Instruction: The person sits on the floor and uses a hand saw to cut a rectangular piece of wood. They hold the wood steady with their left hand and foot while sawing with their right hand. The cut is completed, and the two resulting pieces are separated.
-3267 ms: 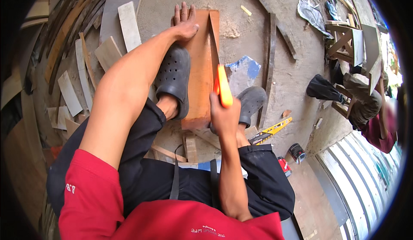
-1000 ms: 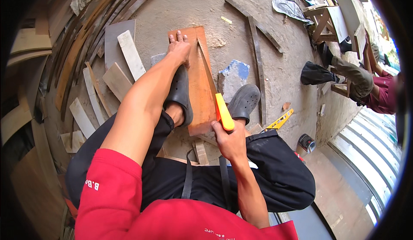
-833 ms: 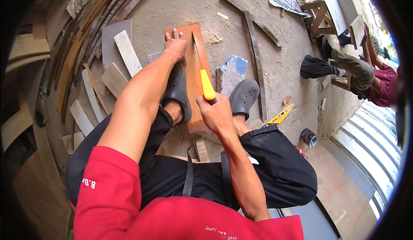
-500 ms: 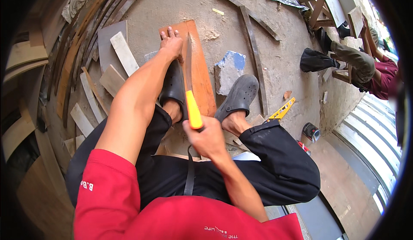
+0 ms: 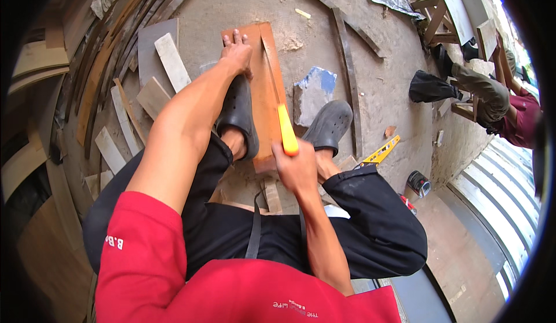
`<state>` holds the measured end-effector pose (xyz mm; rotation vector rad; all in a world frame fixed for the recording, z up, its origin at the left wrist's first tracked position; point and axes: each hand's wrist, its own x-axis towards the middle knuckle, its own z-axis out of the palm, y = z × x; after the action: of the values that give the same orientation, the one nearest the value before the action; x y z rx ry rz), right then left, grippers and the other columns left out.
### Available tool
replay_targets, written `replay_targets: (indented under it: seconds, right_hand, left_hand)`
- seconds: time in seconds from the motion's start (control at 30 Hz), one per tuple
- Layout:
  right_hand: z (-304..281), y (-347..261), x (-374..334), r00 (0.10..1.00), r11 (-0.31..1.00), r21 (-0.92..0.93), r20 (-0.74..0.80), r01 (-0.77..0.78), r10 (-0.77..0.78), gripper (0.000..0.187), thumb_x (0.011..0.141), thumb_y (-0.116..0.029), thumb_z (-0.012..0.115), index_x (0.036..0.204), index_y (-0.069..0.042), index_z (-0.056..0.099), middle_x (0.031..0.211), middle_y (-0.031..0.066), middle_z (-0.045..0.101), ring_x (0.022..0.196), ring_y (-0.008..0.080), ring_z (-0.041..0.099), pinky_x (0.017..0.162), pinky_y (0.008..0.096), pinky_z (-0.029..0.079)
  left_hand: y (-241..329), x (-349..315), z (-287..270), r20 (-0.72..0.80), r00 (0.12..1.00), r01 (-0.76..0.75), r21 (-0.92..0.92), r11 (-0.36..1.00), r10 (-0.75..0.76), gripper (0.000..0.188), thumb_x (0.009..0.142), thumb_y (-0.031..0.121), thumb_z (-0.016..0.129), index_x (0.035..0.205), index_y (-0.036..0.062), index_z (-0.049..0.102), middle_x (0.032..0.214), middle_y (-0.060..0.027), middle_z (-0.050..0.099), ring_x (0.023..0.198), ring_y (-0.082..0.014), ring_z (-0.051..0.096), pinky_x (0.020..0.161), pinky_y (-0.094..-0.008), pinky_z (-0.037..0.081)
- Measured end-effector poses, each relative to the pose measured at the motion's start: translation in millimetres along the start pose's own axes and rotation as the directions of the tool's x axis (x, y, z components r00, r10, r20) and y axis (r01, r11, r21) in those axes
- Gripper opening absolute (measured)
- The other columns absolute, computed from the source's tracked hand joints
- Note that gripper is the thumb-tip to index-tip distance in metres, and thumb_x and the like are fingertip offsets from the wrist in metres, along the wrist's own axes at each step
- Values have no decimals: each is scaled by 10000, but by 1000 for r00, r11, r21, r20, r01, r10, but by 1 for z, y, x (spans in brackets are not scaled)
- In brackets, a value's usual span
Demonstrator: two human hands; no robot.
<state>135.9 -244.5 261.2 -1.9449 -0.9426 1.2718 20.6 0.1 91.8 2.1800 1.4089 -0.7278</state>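
Observation:
My right hand [image 5: 297,165] is closed around the yellow handle [image 5: 288,131] of a handsaw. Its narrow blade [image 5: 273,74] lies over an orange-brown wooden board [image 5: 265,123], along a lengthwise cut or line near the board's right side. How deep the blade sits in the wood cannot be made out. Fingers spread, my left hand [image 5: 236,55] presses on the far left part of the board. My left foot, in a black clog [image 5: 238,112], rests on the board's left side. The other clog [image 5: 330,125] is on the ground to the right.
A concrete block [image 5: 314,97] with blue paint lies right of the board. Dark wooden strips [image 5: 347,83] lie beyond it, and light offcuts [image 5: 172,62] at left. A yellow handsaw or square [image 5: 381,151] and a can [image 5: 418,183] are at right. Another person [image 5: 486,91] sits far right.
My right hand has moved forward and to the right with the saw, which now slants more. My left hand stays on the board. The whole view has shifted slightly.

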Motion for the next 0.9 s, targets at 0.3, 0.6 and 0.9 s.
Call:
replay_targets:
  seconds: [0.3, 0.6, 0.9]
  right_hand:
    - [-2, 3, 2, 997, 997, -34, 25, -75, 75, 275, 856, -191, 656, 745, 56, 607, 615, 215, 580, 552, 253, 597, 569, 398, 456]
    - [0, 1, 24, 999, 999, -20, 28, -43, 43, 297, 853, -181, 662, 713, 67, 577, 581, 190, 541, 526, 185, 527, 526, 396, 421]
    - [-1, 4, 37, 990, 991, -1, 52, -134, 134, 294, 858, -165, 651, 704, 73, 575, 607, 189, 596, 557, 171, 582, 543, 383, 440]
  left_hand:
    - [1, 1, 1, -21, 1000, -8, 41, 999, 9, 1350, 500, 309, 973, 1507, -125, 186, 1560, -395, 133, 1386, -624, 235, 1153, -547, 349]
    - [3, 4, 2, 6, 1000, 21, -39, 999, -20, 1354, 510, 324, 973, 1533, -84, 185, 1596, -341, 118, 1432, -569, 208, 1175, -528, 309]
    - [7, 6, 1, 7, 1000, 14, -12, 1000, -13, 1356, 499, 320, 974, 1531, -86, 194, 1596, -344, 109, 1432, -578, 193, 1182, -523, 297]
